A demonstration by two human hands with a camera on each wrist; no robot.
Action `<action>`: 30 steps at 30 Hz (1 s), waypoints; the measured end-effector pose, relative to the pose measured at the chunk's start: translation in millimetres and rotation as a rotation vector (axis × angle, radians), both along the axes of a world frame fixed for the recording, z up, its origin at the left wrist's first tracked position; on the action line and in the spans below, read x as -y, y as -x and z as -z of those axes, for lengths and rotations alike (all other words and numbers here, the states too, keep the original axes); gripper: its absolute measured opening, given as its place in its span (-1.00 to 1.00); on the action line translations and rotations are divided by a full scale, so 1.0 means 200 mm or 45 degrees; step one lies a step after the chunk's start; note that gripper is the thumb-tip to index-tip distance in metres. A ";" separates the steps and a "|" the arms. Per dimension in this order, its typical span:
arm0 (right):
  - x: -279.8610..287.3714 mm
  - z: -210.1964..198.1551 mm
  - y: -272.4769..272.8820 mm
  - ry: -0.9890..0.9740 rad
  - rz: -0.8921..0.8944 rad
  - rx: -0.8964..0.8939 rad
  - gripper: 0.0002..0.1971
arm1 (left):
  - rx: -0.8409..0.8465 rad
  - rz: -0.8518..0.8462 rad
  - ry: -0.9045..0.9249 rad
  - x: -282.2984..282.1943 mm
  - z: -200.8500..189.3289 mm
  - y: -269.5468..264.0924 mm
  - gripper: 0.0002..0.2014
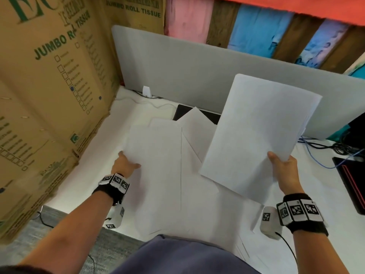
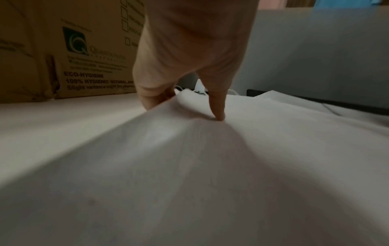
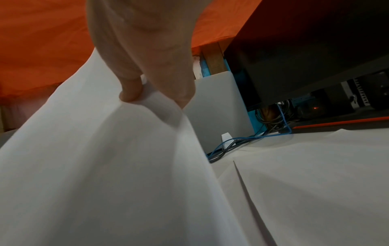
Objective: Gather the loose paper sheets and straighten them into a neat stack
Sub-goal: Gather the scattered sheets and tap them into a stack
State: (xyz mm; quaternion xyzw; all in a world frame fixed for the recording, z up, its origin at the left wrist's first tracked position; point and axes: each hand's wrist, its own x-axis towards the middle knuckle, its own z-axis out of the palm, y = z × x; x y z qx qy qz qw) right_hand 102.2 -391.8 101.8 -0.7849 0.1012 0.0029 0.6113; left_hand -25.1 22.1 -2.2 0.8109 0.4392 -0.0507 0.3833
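I am partway through the gathering step. My right hand pinches a bundle of sheets at its near right corner, thumb on top and the other fingers curled beneath, so the bundle is lifted clear of the bench and tilts up toward one o'clock. Its far edges look slightly stepped, so I judge it is not yet squared.

My left hand is at nine o'clock of the spread, at the left edge of the loose sheets that lie overlapping on the bench. In the left wrist view my thumb presses down on the top sheet while the other fingers curl at its edge. They seem to be tucking under it, though blur keeps me from being sure how many sheets they have caught. Further sheets fan out at five o'clock near the bench's front edge, and one corner pokes out at twelve o'clock over a dark pad by the grey divider.

Next, as I judge it, I should slide or lift the left-hand sheets toward the held bundle and merge them, then collect the strays at five and twelve o'clock. Thin paper slips and buckles, so a light, flat sweep will serve better than a hard pinch. After that I would stand the stack on edge and tap it on the bench to straighten it.
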 end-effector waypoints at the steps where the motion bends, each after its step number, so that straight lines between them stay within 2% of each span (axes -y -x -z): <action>1: 0.00 0.00 0.00 -0.010 0.004 -0.003 -0.67 | 0.022 0.023 0.000 0.03 0.00 0.00 -0.18; 3: 0.00 0.01 -0.01 -0.030 0.015 0.000 -0.66 | 0.057 0.085 -0.041 0.12 -0.01 -0.01 -0.24; 8: 0.00 0.04 0.00 -0.032 0.016 0.003 -0.65 | 0.101 0.268 -0.329 0.31 0.01 -0.03 -0.29; 10: 0.01 0.04 0.01 -0.025 0.010 0.001 -0.65 | 0.270 0.248 -0.151 0.34 0.02 -0.05 -0.32; 13: 0.02 0.05 0.01 -0.024 0.022 -0.003 -0.64 | 0.435 0.042 0.256 0.33 0.03 -0.06 -0.38; 16: 0.02 0.05 0.01 -0.019 0.034 -0.008 -0.65 | 0.443 -0.069 0.683 0.33 0.03 -0.05 -0.54; 18: 0.02 0.06 0.01 0.001 0.037 -0.001 -0.67 | 0.429 -0.044 0.792 0.37 0.03 -0.05 -0.60; 22: 0.02 0.06 0.01 0.034 0.039 -0.005 -0.69 | 0.551 -0.077 0.790 0.45 0.01 -0.09 -0.69; 25: 0.05 0.06 0.00 0.029 0.066 -0.019 -0.66 | 0.453 0.134 0.794 0.52 0.01 -0.14 -0.59; 27: 0.07 0.06 0.00 0.031 0.076 -0.022 -0.64 | 0.333 0.294 0.657 0.54 0.01 -0.17 -0.61; 30: 0.13 0.05 -0.02 0.052 0.116 -0.023 -0.65 | 0.383 0.275 0.370 0.49 -0.03 -0.22 -0.66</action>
